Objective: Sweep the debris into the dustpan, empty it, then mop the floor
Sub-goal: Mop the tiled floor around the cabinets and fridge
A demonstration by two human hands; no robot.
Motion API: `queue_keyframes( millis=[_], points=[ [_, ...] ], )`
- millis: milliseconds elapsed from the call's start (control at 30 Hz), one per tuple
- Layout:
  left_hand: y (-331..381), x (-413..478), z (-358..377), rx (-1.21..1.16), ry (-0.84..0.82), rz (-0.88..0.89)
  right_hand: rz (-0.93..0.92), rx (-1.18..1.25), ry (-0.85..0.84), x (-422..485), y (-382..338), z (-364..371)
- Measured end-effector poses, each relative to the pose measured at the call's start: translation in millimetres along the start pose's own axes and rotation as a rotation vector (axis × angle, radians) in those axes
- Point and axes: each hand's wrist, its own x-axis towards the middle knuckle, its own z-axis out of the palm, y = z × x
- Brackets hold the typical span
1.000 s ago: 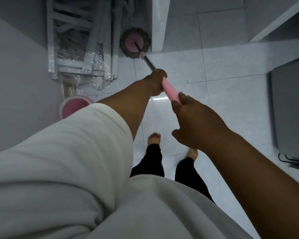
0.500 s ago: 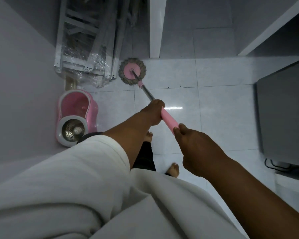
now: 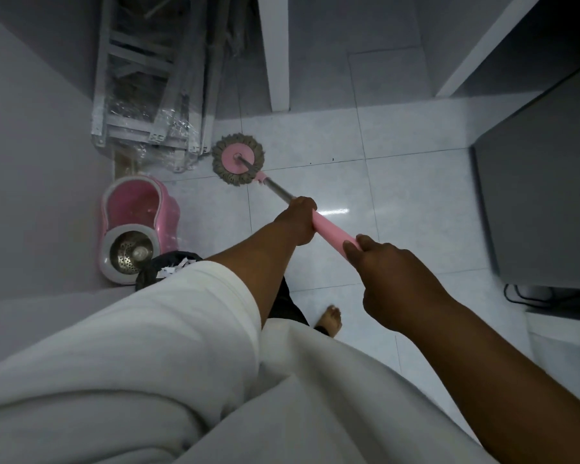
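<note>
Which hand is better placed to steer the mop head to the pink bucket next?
Probably left. The left hand grips lower on the mop handle, nearer the mop head and the pink bucket; the right hand holds the top end.

Open floor right of mop head — wrapped frames, pink bucket at left.

A spin mop, seen from above, is laid with its round head flat on the white tiled floor, just beside plastic-wrapped white frames. The pink grip of the shaft is held by both hands: the left hand is closed round its lower end, the right hand round its upper end. A pink bucket with a steel spinner basket is set by the left wall, a dark bag just beside it.
</note>
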Motion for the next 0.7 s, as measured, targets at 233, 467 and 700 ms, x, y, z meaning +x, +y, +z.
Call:
queue_keyframes(
  millis=[233, 467, 700],
  points=[
    [52, 5, 22, 0.058, -0.049, 0.086, 0.117, 0.020, 0.015, -30, 26, 4],
    [67, 19, 8, 0.061, -0.070, 0.161, 0.129, -0.030, 0.025, -23, 32, -14],
    [37, 62, -43, 0.113, -0.093, 0.047, 0.068, 0.055, 0.072, 48, 11, -26]
  ],
)
